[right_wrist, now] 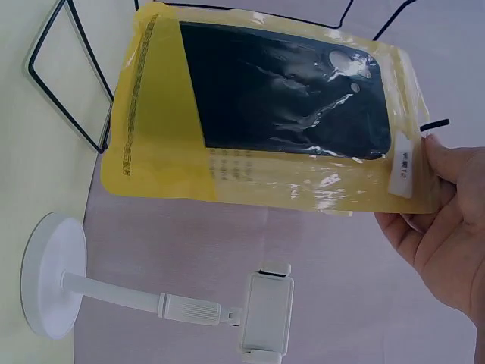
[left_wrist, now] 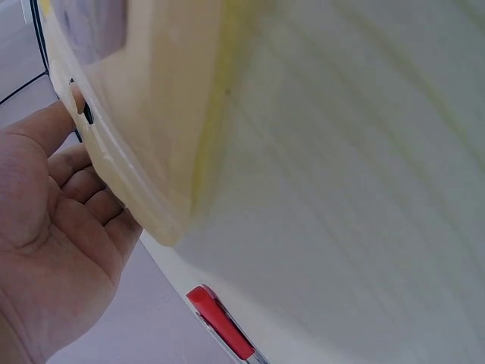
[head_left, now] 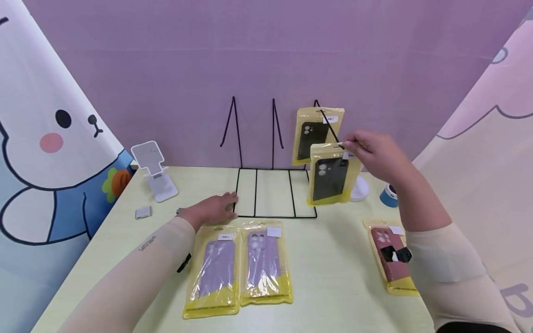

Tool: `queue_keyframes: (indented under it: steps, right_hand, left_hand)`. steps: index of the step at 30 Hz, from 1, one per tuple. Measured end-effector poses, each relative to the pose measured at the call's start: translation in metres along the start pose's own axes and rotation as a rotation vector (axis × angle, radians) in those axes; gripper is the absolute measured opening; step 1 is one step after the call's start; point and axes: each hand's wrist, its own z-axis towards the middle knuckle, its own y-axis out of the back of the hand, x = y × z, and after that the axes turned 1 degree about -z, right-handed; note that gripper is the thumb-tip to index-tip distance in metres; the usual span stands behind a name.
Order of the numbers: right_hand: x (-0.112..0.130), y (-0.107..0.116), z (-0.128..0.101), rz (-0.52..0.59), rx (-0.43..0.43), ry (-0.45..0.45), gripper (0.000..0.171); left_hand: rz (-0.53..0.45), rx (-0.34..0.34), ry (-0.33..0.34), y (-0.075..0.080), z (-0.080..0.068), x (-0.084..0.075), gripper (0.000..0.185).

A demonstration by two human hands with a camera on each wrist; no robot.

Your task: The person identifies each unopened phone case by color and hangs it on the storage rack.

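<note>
My right hand (head_left: 376, 155) pinches the top edge of a yellow-edged clear packet (head_left: 351, 182) with a black phone case (right_wrist: 288, 91) inside. The rack's right hook tip (right_wrist: 435, 124) pokes out past the packet's top, beside my thumb. Farther back on that hook hangs another packet with a black case (head_left: 312, 136). My left hand (head_left: 214, 209) holds the left base wire of the black wire display rack (head_left: 255, 194). In the left wrist view, a packet's top edge (left_wrist: 155, 227) partly hides its fingertips.
Two packets with purple phone cases (head_left: 216, 268) (head_left: 264, 261) lie in front of the rack. A packet with a dark red case (head_left: 385, 238) lies at right, partly behind my forearm. A white phone stand (head_left: 162, 186), a white-based holder (right_wrist: 53, 277) and a blue round object (head_left: 389, 198) stand around.
</note>
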Motion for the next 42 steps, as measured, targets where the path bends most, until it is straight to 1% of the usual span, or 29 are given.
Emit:
queue_keyframes:
  steps: [8,17,26,30,36,42]
  right_hand:
    - [-0.003,0.002,0.014,0.026,0.086,-0.108,0.036]
    - [-0.009,0.003,0.035,0.013,0.117,-0.127,0.040]
    - [-0.015,0.000,0.056,0.008,0.142,-0.144,0.046]
    - [-0.015,0.000,0.063,0.017,0.143,-0.157,0.046]
    - [-0.017,-0.001,0.072,0.049,0.160,-0.203,0.048]
    - [-0.022,-0.002,0.075,0.049,0.149,-0.227,0.049]
  left_hand:
    - [0.004,-0.002,-0.001,-0.001,-0.002,-0.002,0.068]
    - [0.014,-0.003,-0.007,0.002,-0.003,-0.005,0.068]
    - [0.013,-0.004,-0.002,0.001,-0.001,-0.003,0.069]
    - [0.012,-0.003,0.004,0.000,-0.001,-0.003,0.069]
    - [0.002,0.001,0.015,0.000,-0.001,-0.003,0.069]
    - [0.007,0.007,0.015,-0.001,0.000,-0.004,0.070]
